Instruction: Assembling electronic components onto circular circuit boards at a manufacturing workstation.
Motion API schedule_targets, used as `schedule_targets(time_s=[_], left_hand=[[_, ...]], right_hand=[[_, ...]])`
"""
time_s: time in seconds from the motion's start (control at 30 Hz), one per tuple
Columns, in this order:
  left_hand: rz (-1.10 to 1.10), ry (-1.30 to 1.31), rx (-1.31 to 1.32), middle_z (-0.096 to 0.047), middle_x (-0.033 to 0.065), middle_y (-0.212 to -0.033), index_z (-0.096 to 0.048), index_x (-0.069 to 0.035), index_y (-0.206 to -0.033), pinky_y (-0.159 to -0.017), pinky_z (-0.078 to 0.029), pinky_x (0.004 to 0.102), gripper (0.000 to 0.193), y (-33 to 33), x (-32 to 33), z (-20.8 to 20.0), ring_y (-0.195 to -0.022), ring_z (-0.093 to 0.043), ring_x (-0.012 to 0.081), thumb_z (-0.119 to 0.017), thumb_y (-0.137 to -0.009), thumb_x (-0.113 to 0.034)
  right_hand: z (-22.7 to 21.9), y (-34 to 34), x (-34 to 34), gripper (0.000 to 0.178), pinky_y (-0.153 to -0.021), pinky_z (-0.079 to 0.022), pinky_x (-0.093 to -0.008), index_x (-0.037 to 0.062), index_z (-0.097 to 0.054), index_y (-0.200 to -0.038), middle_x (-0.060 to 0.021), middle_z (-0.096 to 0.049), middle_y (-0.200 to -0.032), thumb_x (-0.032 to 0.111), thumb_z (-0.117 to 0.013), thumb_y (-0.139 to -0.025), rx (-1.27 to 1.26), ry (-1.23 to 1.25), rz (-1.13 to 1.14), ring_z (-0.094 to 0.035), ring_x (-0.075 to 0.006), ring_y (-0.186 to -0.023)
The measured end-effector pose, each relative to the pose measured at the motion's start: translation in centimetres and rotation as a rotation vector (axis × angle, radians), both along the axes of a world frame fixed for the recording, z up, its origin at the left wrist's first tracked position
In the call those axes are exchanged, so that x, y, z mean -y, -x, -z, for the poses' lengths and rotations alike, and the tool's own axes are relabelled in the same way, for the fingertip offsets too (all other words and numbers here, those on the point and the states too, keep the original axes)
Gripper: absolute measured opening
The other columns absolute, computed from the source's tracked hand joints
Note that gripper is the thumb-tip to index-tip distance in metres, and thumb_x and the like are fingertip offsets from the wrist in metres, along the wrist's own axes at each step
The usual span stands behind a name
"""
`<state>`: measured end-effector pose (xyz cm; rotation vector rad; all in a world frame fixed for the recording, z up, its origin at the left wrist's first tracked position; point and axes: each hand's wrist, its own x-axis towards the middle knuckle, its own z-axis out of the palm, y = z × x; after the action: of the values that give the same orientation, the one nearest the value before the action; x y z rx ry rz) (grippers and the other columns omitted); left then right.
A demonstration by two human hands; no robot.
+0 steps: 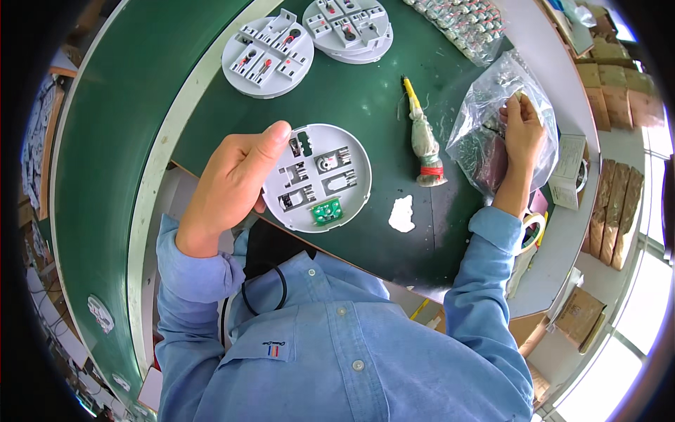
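Observation:
My left hand (pixel 235 179) grips a round grey plastic housing (pixel 327 193) by its left edge, thumb on top. Metal contacts sit in the slots of the housing, and a small green circuit board (pixel 327 211) lies near its lower rim. At the right, my right hand (pixel 524 130) is over a clear plastic bag (pixel 485 95), its fingers pinched together at the bag's upper part. What those fingertips hold is too small to make out. Between the hands lies a screwdriver-like tool (pixel 423 141) with a yellow tip, its body wrapped in cloth and red banding.
Two stacks of similar housings, a left stack (pixel 267 60) and a right stack (pixel 351 32), stand at the back. Bubble-like packs of small parts (pixel 464 24) lie far right. A white scrap (pixel 401 214) rests on the green table (pixel 380 105). Tape rolls (pixel 536 228) sit by my right forearm.

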<state>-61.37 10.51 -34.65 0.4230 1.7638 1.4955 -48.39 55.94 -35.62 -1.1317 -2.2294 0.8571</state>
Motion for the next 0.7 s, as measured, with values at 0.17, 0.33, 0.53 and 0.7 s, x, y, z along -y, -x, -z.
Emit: schedule_targets(time_s=[0.17, 0.33, 0.53, 0.7], left_hand=[[0.002, -0.020, 0.002, -0.067, 0.0004, -0.066, -0.075, -0.003, -0.084, -0.048, -0.044, 0.0244, 0.068, 0.0, 0.2, -0.1, -0.054, -0.059, 0.0058, -0.049, -0.117, -0.058], [0.017, -0.052, 0.018, -0.067, 0.0002, -0.066, -0.075, -0.004, -0.084, -0.048, -0.044, 0.0244, 0.068, 0.0, 0.3, 0.1, -0.054, -0.059, 0.0059, -0.049, -0.117, -0.057], [0.022, -0.077, -0.002, -0.066, -0.0006, -0.065, -0.076, -0.004, -0.085, -0.048, -0.043, 0.0246, 0.067, 0.3, 0.7, 0.4, -0.053, -0.057, 0.0056, -0.049, -0.117, -0.057], [0.013, -0.068, 0.017, -0.065, -0.0008, -0.064, -0.075, -0.005, -0.083, -0.047, -0.042, 0.0248, 0.067, 0.7, 1.0, -0.4, -0.052, -0.055, 0.0054, -0.049, -0.117, -0.057]], right_hand=[[0.6, -0.5, -0.9, 0.045, -0.084, -0.062, -0.0283, -0.0082, -0.071, -0.138, -0.0105, -0.079, -0.110, 0.024, -0.075, -0.106, 0.000, -0.005, -0.006, -0.076, -0.0149, -0.091], [0.5, -0.5, -0.8, 0.047, -0.083, -0.062, -0.0279, -0.0086, -0.070, -0.140, -0.0103, -0.079, -0.112, 0.023, -0.076, -0.106, 0.015, -0.003, -0.011, -0.076, -0.0148, -0.091], [0.8, -0.5, -0.8, 0.048, -0.082, -0.061, -0.0277, -0.0089, -0.069, -0.141, -0.0102, -0.079, -0.112, 0.023, -0.076, -0.105, 0.015, 0.016, -0.008, -0.076, -0.0143, -0.092], [1.2, -1.0, -1.5, 0.048, -0.082, -0.061, -0.0282, -0.0089, -0.069, -0.141, -0.0101, -0.078, -0.113, 0.023, -0.076, -0.105, 0.017, 0.008, -0.024, -0.075, -0.0144, -0.093]])
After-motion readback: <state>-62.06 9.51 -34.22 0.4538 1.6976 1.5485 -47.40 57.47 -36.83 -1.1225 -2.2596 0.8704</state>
